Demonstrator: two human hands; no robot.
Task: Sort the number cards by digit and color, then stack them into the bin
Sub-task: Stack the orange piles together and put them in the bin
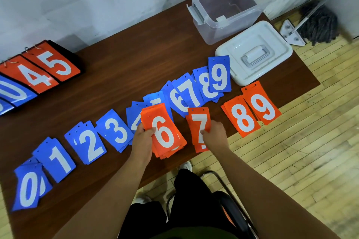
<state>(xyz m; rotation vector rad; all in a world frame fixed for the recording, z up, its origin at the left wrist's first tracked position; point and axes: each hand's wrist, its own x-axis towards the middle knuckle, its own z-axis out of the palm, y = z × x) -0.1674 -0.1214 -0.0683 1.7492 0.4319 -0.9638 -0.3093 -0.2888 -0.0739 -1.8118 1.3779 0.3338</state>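
So the clear bin (233, 29) sits at the far right corner of the bench (116, 68), nothing in it that I can see, with its white lid (254, 52) lying just in front of it. Starting near that lid, a row of blue piles curves away from the bin toward the near left, from blue 9 (219, 75) down to blue 0 (28, 190), all overlapping a bit.

In front of the bin, by the bench's near edge, are the orange 9 pile (262, 106) and orange 8 pile (241, 116), touching each other. A bit further left of those, the right hand (214, 135) pinches the orange 7 cards (198, 120), thumb on the face. Left hand (142, 137) grips the fanned orange 6 stack (167, 136), thumb over the top card, covering part of blue 4 and 5.

Far left of the bin there's a flip scoreboard (48, 70) showing 4 and 5.
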